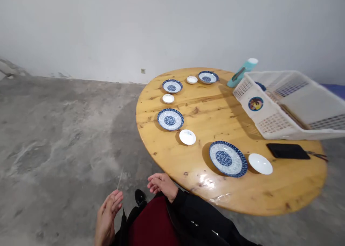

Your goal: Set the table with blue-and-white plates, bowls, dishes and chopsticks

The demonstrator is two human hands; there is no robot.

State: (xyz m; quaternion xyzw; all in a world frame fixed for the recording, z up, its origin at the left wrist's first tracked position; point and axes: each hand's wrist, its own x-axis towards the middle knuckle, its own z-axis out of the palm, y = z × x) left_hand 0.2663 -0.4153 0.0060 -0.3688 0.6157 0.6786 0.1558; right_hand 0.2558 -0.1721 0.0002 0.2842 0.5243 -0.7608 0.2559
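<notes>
My left hand (107, 215) is held over the concrete floor, left of the table, its fingers loosely stretched out and nothing visible in them. A thin pale line shows just beyond its fingertips; I cannot tell if it is a floor mark. Beside the table's near left edge, my right hand (163, 185) is open too, fingers slightly bent, holding nothing I can see. Nearest to it on the wooden table (199, 190) are a blue-and-white plate (228, 159), a small white bowl (188, 137) and another blue-and-white plate (170, 119).
A white plastic basket (258, 122) stands tilted at the right, with a teal cylindrical container (242, 72) behind it. A black phone (288, 151) lies in front, near a white bowl (260, 163). More plates and small dishes line the far left rim. A wall (107, 33) rises behind.
</notes>
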